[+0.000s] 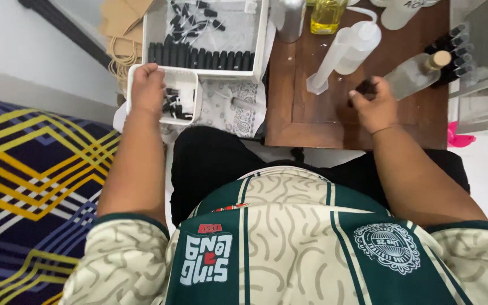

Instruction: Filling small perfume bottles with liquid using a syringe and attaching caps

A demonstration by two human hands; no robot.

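Head camera, looking down: a seated person in a green-and-cream patterned jersey works over a low wooden table, with a second work area on the floor to their left.

The left hand is curled loosely, knuckles up, over the near-left rim of a small white plastic tray that holds a scatter of small black caps. Whether the fingers have hold of a cap cannot be told, as the back of the hand hides them. Just beyond it sits a larger white tray, with a neat row of black caps along its near wall and loose black dropper tops in a clear bag behind.

The right hand rests on the wooden table, fingers drawn together around a small dark object, probably a small bottle, only partly visible past the fingertips. The two hands are well apart, one at each work area.

Just beyond the right hand lies a clear bottle with a cork-coloured cap, tipped on its side. To its left stand a clear plastic measuring cylinder, leaning, and a squeeze wash bottle. A beaker of yellow liquid stands at the table's far edge. A patterned white cloth lies beneath the trays, and a blue-and-yellow rug covers the floor at left.
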